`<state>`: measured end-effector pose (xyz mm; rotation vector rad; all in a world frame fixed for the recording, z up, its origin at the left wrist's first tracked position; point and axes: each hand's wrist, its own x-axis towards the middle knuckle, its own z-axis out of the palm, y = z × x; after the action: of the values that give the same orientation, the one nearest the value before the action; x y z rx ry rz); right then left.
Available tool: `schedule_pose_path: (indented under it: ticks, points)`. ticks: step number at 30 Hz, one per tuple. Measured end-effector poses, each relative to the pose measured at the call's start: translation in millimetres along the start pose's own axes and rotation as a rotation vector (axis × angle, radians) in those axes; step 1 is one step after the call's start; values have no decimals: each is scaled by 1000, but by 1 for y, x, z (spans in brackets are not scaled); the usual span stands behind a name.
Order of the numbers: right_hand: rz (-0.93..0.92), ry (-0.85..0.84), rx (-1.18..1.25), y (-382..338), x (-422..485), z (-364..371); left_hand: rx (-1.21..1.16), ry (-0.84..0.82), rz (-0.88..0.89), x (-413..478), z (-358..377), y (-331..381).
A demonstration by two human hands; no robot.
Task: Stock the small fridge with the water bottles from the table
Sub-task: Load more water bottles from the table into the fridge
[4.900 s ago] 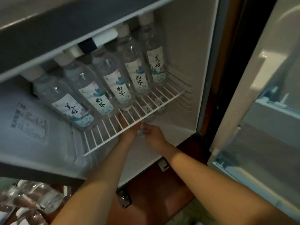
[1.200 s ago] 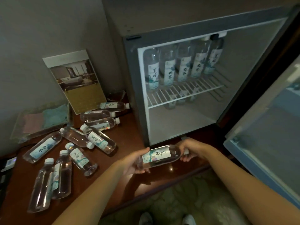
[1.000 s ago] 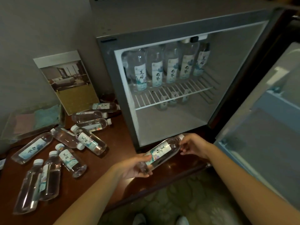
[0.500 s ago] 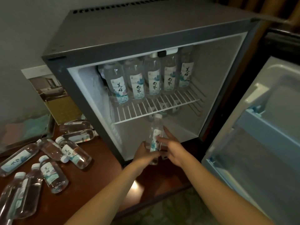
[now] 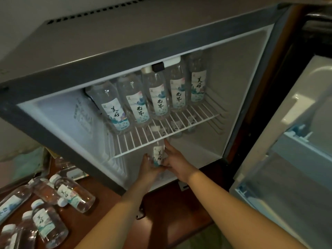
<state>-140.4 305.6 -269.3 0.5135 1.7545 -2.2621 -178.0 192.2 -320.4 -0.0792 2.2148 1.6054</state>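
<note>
With my left hand (image 5: 150,165) and right hand (image 5: 175,161) both wrapped around the bottle (image 5: 159,155) at lower centre, I'd keep it upright and slide it in beneath the wire shelf (image 5: 179,126).

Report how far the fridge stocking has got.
Done: five bottles stand in a row on the wire shelf, and a few more show beneath it. In hand: the left hand and right hand hold one bottle upright at the lower compartment, not yet set down. Left: at least five bottles lie on the table.
</note>
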Motion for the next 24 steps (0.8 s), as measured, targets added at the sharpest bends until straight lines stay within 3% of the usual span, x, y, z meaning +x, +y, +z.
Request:
schedule_pose_path:
  ticks: [4,13,18,24]
  points:
    - [-11,-12,1,-1,6,3,-35,25,26,9,-3,-3]
    - [50,1,-20,-7,30,2,-120,244,107,37,10,6]
    - [112,128,163,7,52,-13,-157,329,79,67,16,8]
    - [102,158,505,10,64,-16,-136,378,98,91,21,5]
